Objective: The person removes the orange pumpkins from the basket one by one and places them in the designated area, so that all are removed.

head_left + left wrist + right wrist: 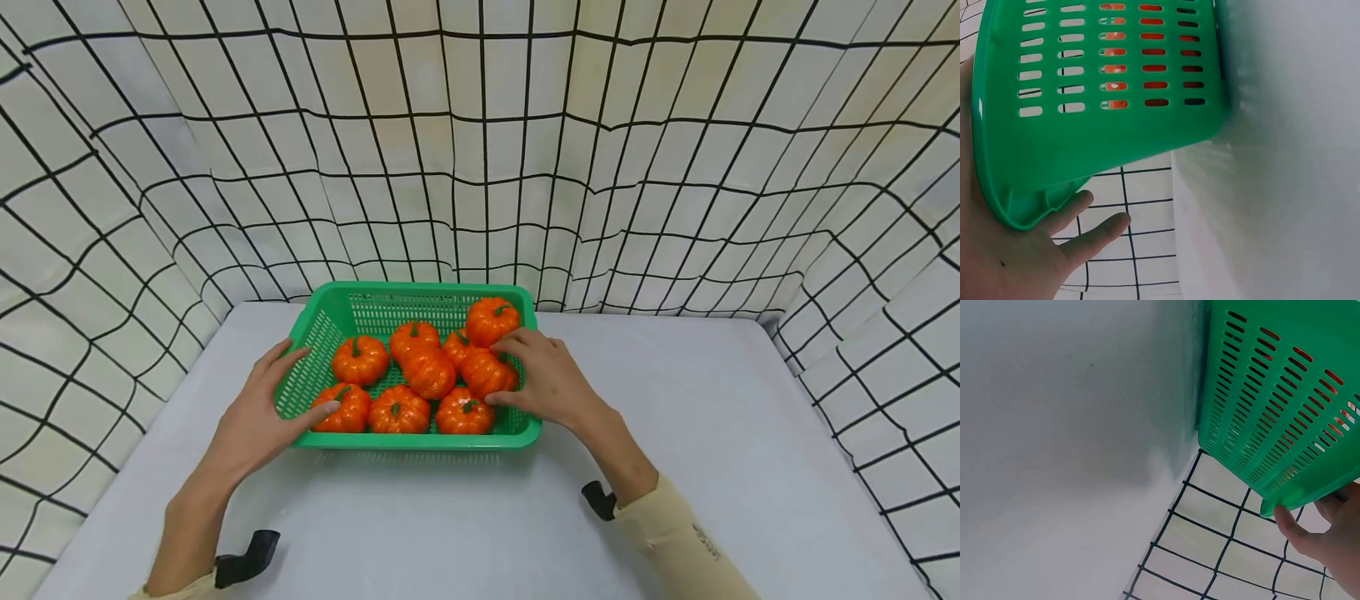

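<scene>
A green plastic basket [420,442] with slotted walls stands on the white table, holding several glossy orange toy pumpkins [400,409]. My left hand [258,417] is at its left end, thumb reaching over the front-left pumpkin [351,407] and the other fingers spread along the rim. In the left wrist view two straight fingers [1100,239] extend past the basket's end. My right hand [551,379] reaches over the right rim, thumb and fingertips on either side of a pumpkin [486,372]. The right wrist view shows this hand [1341,537] by the rim, its pumpkin hidden.
Black netting [483,175] over pale panels surrounds the table at the back and both sides. The white tabletop [697,400] extends to the right and in front of the basket. Black curved pieces [251,558] stick out by both wrists, near the sleeve cuffs.
</scene>
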Available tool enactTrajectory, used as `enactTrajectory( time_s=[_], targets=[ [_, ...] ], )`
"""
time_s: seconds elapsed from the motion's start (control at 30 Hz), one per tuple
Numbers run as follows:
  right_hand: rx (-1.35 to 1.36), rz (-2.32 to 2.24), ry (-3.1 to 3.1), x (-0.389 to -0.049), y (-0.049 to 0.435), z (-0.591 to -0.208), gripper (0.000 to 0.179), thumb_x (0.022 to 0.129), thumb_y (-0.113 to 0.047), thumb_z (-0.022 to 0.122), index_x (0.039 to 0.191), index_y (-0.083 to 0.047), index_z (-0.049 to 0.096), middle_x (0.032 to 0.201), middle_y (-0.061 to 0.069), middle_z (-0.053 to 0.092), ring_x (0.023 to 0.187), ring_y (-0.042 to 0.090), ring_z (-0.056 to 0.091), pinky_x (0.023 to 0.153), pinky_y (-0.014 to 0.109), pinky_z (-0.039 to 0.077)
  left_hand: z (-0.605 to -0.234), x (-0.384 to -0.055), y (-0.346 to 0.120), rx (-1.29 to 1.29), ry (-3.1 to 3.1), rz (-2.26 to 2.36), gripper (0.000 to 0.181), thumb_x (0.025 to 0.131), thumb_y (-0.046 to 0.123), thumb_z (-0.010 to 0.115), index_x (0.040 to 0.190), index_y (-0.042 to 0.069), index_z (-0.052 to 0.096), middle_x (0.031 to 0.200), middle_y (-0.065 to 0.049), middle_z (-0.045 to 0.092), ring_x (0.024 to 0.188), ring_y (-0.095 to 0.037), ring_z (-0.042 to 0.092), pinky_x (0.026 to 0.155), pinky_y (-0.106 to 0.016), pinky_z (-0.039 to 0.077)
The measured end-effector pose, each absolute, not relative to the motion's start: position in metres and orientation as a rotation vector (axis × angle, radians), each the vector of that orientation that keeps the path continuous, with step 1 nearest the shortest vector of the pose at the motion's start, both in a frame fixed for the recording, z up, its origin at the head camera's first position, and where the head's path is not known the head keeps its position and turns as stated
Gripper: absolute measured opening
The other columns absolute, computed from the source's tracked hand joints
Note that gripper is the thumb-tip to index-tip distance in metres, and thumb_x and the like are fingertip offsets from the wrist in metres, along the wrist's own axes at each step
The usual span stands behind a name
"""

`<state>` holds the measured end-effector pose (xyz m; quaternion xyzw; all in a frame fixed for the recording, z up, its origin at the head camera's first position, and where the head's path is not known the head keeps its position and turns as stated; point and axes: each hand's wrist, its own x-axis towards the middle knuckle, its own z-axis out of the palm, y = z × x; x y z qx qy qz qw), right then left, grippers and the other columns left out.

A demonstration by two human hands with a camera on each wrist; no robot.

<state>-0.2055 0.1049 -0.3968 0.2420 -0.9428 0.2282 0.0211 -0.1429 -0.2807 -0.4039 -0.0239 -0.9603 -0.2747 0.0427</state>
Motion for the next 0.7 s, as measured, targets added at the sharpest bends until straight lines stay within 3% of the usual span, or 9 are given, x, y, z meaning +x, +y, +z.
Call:
enactTrajectory(
  time_s=[0.33,0.53,0.7],
  targets=[
    [0.767,0.662,-2.873,-0.2072,0.1042,-0.4014,0.066,0.080,-0.049,0.086,0.130,-0.009,0.071,0.131,0.007,0.061,0.128,0.028,0.056,0.117,0.056,0.038,-0.4085,-0.1400,-0.2889,-0.053,-2.951,-0.980,0.113,0.087,0.054,0.077,0.168,0.009,0.013,0.176,-0.019,0.005,0.149,-0.055,0.027,0.107,-0.081,0.031],
    [0.810,0.605,-2.805,-0.2104,0.1070,-0.4047,0.064,0.080,-0.054,0.081,0.128,-0.014,0.070,0.127,0.005,0.064,0.127,0.028,0.057,0.119,0.059,0.034,-0.4092,-0.1395,-0.2895,-0.031,-2.961,-1.011,0.119,0.087,0.054,0.078,0.168,0.007,0.005,0.174,-0.026,0.008,0.147,-0.055,0.029,0.109,-0.079,0.031],
    [0.844,0.524,-2.813,-0.2111,0.1062,-0.4030,0.074,0.080,-0.060,0.078,0.136,-0.013,0.066,0.132,0.008,0.063,0.129,0.030,0.055,0.119,0.059,0.034,-0.4085,-0.1385,-0.2904,-0.027,-2.967,-1.028,0.119,0.087,0.054,0.078,0.168,0.008,0.004,0.173,-0.028,0.012,0.145,-0.053,0.032,0.109,-0.078,0.032]
  ],
)
